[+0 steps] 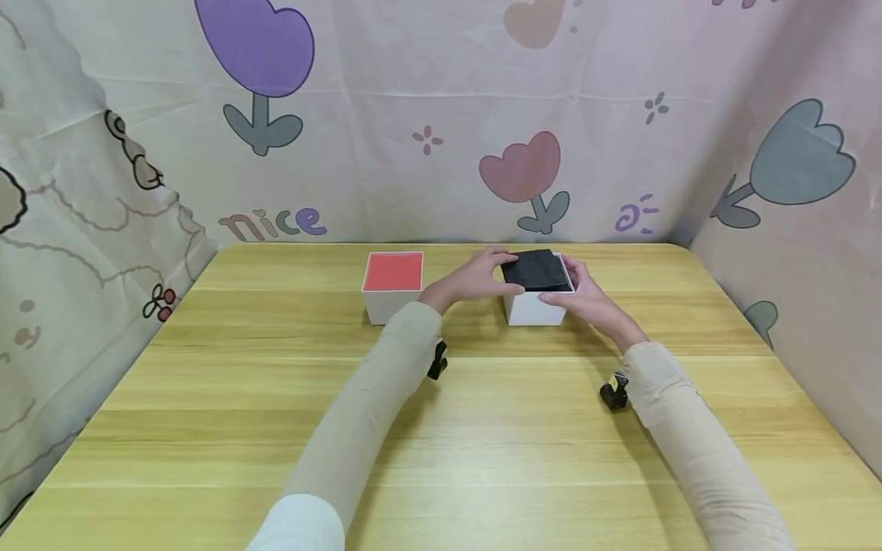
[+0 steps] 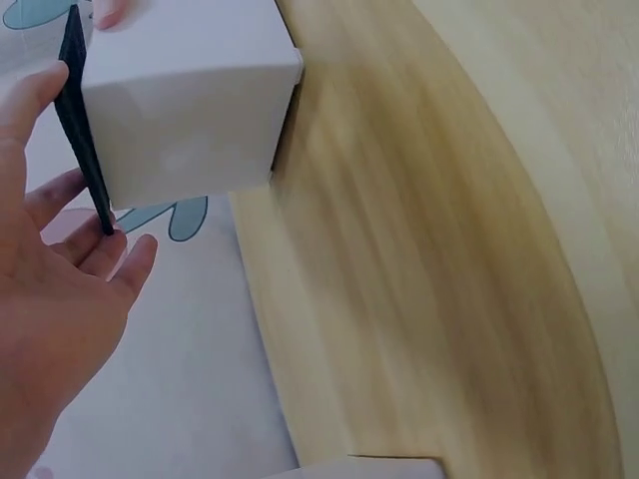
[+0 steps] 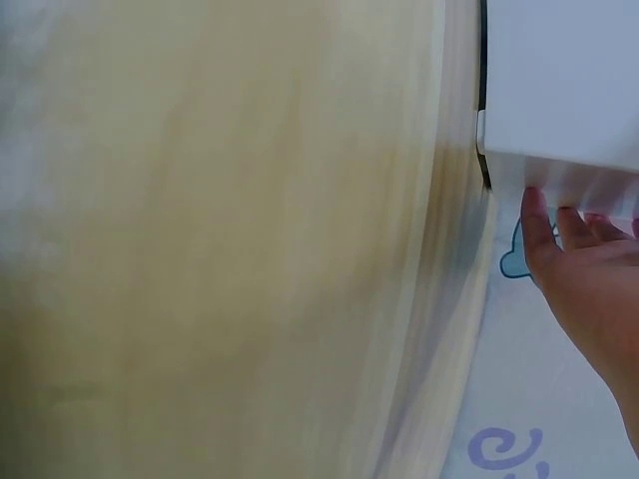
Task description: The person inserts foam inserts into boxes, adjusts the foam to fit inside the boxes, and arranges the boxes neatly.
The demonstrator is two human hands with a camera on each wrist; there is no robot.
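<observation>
A white box stands toward the back of the table, right of centre. Over its top lies a thin black square panel, turned slightly askew to the rim. My left hand holds the panel by its left side, thumb at the near edge and fingers at the far edge. In the left wrist view the panel shows edge-on against the box's opening. The right hand grips the box at its right side, thumb at the front; its fingertips touch the box wall in the right wrist view.
A second white box with a red top stands to the left, close to my left wrist. The wooden table ends at a patterned cloth backdrop behind both boxes. Small black devices sit at both wrists.
</observation>
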